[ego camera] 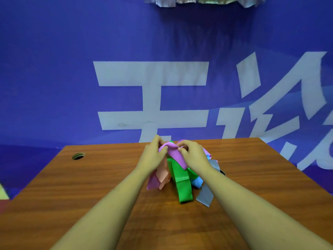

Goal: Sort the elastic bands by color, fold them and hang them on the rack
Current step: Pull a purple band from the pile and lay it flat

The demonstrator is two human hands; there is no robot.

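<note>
Where the heap of elastic bands sits, near the middle of the far edge of the bench [90, 186], the left hand [155, 155] and the right hand [194, 156] each pinch the raised top fold of a pink band [175, 155]. Under it hang a peach band [163, 175], a green band [182, 188], a blue band [197, 183] and a grey band [205, 195], their lower ends resting on the wood. A round hole [78, 156] lies toward the far left corner. Behind stands a blue banner [54, 69] with white characters; pale strips [198, 0] hang above.
</note>
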